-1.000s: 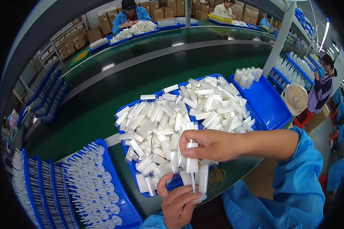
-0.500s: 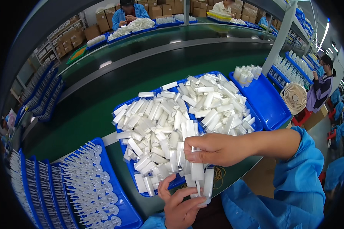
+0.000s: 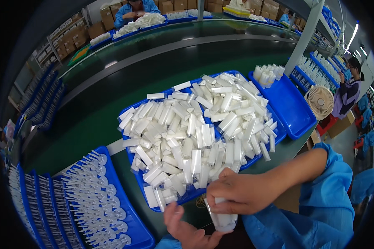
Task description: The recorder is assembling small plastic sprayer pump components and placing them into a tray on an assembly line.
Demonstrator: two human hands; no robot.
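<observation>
My right hand point(image 3: 232, 191) is closed round a small upright bundle of white block-shaped pieces in clear plastic sleeves point(image 3: 225, 222), close in front of my body. My left hand point(image 3: 189, 229) is open beside it, fingers apart and partly blurred, with one fingertip at the bundle's lower end. How many pieces are in the bundle I cannot tell, as my right hand covers its top. Just beyond my hands, a large heap of the same white sleeved pieces point(image 3: 191, 137) fills and overflows two blue trays point(image 3: 281, 133).
At the left, stacked blue trays point(image 3: 141, 232) hold rows of clear discs with white stems point(image 3: 95, 195). On the right, another blue tray point(image 3: 293, 110) carries a cluster of white tubes point(image 3: 268, 75). A beige fan point(image 3: 321, 103) stands past it, near a grey post point(image 3: 304, 39). Co-workers sit across the green bench point(image 3: 108, 99).
My right hand has come down and nearer to me, now wrapped round the bundle. The left hand's fingers have loosened from the bundle's lower end and spread to the left.
</observation>
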